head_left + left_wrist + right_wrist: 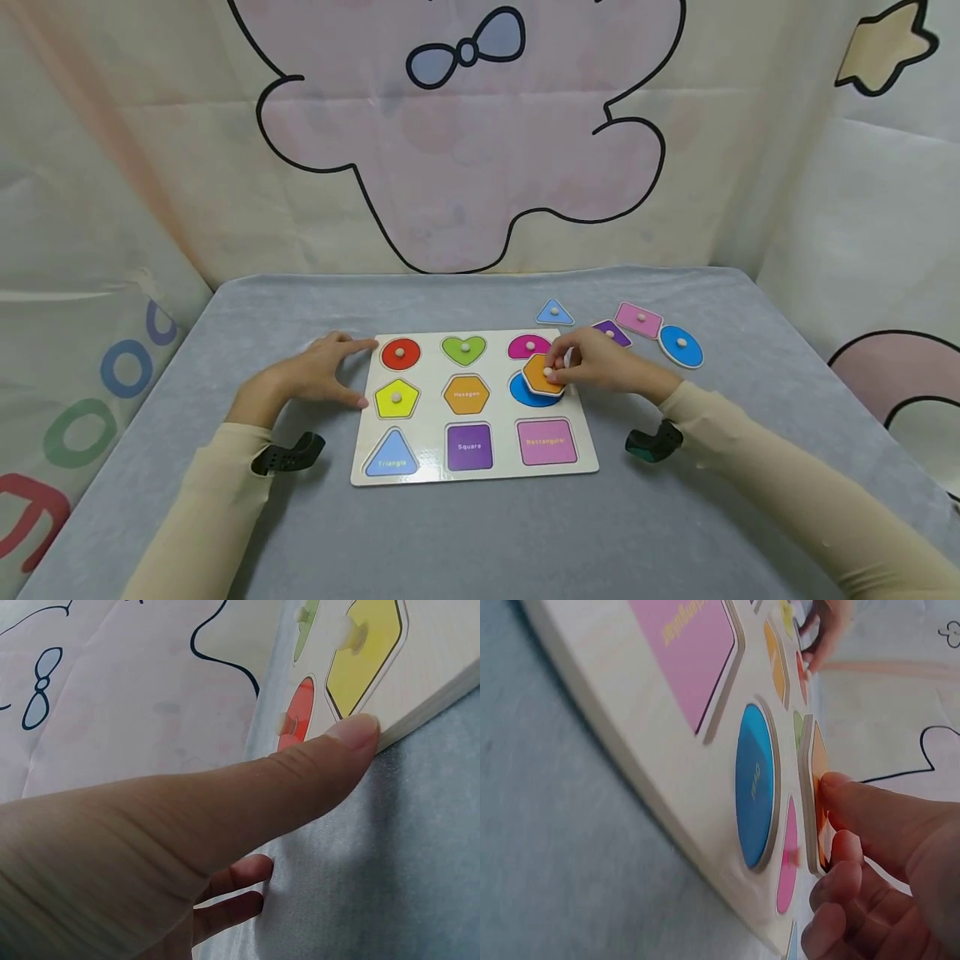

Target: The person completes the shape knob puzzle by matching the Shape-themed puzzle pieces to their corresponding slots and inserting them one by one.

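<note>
My right hand (606, 362) pinches an orange hexagon puzzle piece (536, 377) by its small knob, above the right side of a white shape puzzle board (431, 419). Below the piece lies the blue oval recess (754, 787), partly covered in the head view. The orange hexagon recess (466, 394) is bare in the board's middle. With thumb and index finger extended, my left hand (311, 372) touches the board's left edge. In the left wrist view its thumb (352, 733) lies at the edge beside the yellow pentagon piece (367, 656).
Red (401, 354), green heart (463, 350) and magenta (525, 345) pieces sit in the board's far row. Triangle, square and rectangle recesses are bare in the near row. Behind the board lie blue triangle (553, 314), purple (613, 333), pink (639, 320) and blue oval (681, 347) pieces.
</note>
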A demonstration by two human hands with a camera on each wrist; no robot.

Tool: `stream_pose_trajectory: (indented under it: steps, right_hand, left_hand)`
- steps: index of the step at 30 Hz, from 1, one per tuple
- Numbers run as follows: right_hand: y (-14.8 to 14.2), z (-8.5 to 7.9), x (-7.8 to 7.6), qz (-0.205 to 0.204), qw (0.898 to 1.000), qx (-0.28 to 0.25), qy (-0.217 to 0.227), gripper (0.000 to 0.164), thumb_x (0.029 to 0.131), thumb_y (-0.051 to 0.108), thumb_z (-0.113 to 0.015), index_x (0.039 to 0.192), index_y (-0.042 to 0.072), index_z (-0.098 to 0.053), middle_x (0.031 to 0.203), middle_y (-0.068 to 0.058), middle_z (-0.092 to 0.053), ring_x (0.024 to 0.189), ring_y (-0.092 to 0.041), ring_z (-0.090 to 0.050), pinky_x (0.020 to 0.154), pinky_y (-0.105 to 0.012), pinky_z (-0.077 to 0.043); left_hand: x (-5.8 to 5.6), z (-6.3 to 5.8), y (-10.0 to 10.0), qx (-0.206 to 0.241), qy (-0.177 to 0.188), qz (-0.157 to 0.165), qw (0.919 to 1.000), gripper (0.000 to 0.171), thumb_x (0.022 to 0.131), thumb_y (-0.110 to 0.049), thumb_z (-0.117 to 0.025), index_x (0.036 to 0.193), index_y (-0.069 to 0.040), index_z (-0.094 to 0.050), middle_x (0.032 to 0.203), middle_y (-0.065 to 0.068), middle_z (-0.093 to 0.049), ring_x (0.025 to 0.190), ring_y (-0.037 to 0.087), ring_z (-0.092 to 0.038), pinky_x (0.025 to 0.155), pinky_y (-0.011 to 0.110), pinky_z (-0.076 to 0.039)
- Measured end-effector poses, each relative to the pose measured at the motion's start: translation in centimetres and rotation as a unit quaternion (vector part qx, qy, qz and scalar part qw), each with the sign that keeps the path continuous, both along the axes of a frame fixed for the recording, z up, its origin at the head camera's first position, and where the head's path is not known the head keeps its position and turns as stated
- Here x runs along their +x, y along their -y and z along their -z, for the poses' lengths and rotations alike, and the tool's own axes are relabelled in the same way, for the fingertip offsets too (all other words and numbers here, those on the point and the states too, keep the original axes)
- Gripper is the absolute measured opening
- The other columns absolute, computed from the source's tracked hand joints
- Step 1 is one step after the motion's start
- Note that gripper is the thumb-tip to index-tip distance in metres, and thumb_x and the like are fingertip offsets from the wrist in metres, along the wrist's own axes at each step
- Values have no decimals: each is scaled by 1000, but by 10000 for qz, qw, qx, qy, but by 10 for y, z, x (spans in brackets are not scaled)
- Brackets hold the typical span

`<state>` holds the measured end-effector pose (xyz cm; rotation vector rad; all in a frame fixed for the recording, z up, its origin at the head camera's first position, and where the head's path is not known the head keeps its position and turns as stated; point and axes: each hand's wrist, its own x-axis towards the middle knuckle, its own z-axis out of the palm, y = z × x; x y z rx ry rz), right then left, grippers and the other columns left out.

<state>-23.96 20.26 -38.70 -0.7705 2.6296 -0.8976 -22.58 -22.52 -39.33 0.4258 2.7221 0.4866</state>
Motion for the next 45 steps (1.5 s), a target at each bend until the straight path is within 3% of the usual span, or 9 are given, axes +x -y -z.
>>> stream_pose_trajectory:
  steps: [23, 39, 45]
  right_hand:
    - [73, 14, 5, -770, 9969, -152, -35, 8, 89, 15, -78, 85, 11, -72, 73, 5, -58, 64, -8, -51, 63, -19, -43]
    - [103, 17, 3, -607, 9972, 31, 438, 8, 91, 18, -77, 88, 12, -72, 77, 2, -58, 69, -11, -53, 62, -19, -44]
    - [108, 13, 3, -540, 9978, 115, 361, 7, 91, 19, -77, 89, 14, -72, 78, 1, -59, 73, -13, -55, 64, -20, -46]
  left_hand:
    - [2, 6, -1, 27, 107, -115, 9999, 100, 74, -45, -88, 157, -19, -39, 154, 28, -35, 138, 47, -35, 108, 69, -39]
    - [1, 4, 0, 33, 60, -71, 10000, 100, 74, -45, -88, 157, -18, -38, 154, 29, -34, 138, 47, -35, 109, 69, -39]
    - [1, 1, 0, 27, -9, -71, 10000, 100, 74, -44, -89, 156, -17, -39, 153, 30, -34, 137, 47, -36, 109, 69, -39]
